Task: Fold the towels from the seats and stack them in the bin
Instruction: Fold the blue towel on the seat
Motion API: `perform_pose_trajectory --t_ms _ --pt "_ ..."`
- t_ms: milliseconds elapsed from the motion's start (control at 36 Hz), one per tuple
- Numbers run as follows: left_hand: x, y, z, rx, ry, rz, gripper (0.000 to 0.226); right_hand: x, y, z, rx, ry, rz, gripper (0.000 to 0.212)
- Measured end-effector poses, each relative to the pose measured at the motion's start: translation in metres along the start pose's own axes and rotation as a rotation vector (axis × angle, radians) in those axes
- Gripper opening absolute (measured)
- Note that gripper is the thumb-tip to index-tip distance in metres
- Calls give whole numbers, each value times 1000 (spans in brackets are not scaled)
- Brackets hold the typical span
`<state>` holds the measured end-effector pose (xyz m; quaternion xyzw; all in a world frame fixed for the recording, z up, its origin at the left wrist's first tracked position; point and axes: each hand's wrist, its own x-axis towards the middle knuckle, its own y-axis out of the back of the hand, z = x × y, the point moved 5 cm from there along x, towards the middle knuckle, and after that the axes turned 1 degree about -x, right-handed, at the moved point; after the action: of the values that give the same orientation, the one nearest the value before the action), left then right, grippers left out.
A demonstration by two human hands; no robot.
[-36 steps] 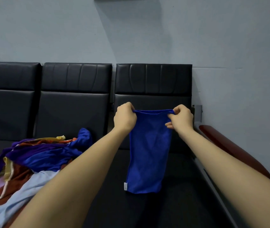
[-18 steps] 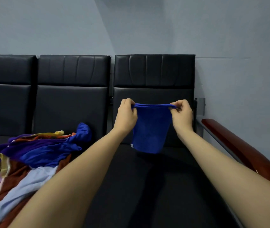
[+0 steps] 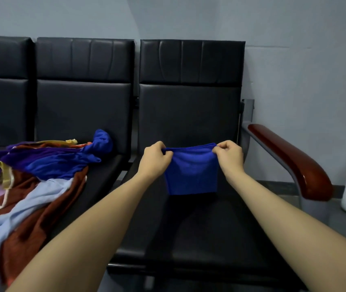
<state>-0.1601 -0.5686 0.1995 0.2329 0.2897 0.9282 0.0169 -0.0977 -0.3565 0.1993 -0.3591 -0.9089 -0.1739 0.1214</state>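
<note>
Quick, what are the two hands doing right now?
Left hand: closed, pinching the top left corner of the blue towel.
Right hand: closed, pinching the towel's top right corner.

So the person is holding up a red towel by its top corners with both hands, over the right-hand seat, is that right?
Not quite: the towel is blue, not red, as the head view shows. The rest holds: the left hand and right hand pinch its top corners over the right-hand seat.
</note>
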Motion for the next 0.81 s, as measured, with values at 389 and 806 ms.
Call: perform_pose_trajectory --t_ms 389,806 --pt "19 -59 -53 -10 214 -195 16 11 -36 69 -240 -65 -115 5" --pt "46 -106 -108 -56 282 -128 15 41 -68 127 -380 -190 -129 11"
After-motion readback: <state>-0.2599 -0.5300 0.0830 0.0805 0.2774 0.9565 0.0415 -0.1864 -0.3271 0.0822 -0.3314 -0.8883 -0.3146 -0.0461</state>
